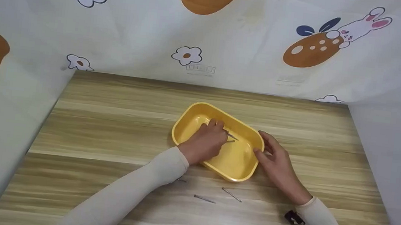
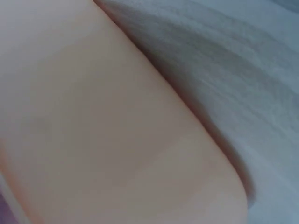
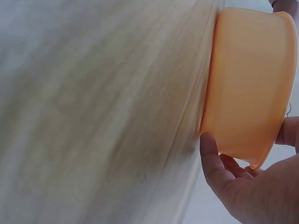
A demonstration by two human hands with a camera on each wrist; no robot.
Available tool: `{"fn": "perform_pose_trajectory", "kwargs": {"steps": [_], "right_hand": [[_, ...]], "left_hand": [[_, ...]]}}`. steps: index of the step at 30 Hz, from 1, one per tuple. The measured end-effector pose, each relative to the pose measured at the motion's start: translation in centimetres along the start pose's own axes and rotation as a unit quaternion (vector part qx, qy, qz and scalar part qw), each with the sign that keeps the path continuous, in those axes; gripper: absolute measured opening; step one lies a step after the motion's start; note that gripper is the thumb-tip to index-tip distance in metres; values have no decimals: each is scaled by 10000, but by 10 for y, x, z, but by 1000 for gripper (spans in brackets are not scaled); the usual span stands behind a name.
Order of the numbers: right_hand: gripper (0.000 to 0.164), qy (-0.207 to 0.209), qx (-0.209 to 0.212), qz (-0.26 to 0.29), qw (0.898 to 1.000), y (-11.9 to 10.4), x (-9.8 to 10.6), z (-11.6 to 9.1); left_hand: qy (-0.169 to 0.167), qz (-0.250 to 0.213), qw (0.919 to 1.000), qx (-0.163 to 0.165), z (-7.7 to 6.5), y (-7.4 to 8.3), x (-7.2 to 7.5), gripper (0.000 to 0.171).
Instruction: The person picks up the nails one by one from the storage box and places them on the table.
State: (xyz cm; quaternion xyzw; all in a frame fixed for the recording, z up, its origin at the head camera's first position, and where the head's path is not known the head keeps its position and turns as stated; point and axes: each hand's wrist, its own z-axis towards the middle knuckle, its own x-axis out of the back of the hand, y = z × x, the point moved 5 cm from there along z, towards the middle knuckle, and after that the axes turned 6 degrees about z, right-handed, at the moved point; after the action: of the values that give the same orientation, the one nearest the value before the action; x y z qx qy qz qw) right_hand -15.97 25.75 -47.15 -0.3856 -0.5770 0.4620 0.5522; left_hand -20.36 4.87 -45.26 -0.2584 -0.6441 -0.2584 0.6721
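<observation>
A yellow rectangular plastic container with rounded corners stands at a slant on the wooden table. My left hand is inside it, fingers curled and pointing down, with fingertips partly hidden. A thin metal nail juts out from beside the fingers, where the hand pinches it. Just below, a second nail shows partly behind the hand. My right hand grips the container's right end, thumb over the rim and fingers along the outer wall. In the right wrist view, fingers reach the container's base.
Two loose nails, one on the left and one on the right, lie on the table in front of the container. Another nail shows partly beside the left sleeve. Patterned sheeting encloses the table's back and sides.
</observation>
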Motion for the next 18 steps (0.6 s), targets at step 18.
{"fn": "perform_pose_trajectory", "kwargs": {"steps": [18], "right_hand": [[57,-55,-44,-48,10000,-2,0,0]], "left_hand": [[751,97,9970,-132,-27,-3,22,12]]}}
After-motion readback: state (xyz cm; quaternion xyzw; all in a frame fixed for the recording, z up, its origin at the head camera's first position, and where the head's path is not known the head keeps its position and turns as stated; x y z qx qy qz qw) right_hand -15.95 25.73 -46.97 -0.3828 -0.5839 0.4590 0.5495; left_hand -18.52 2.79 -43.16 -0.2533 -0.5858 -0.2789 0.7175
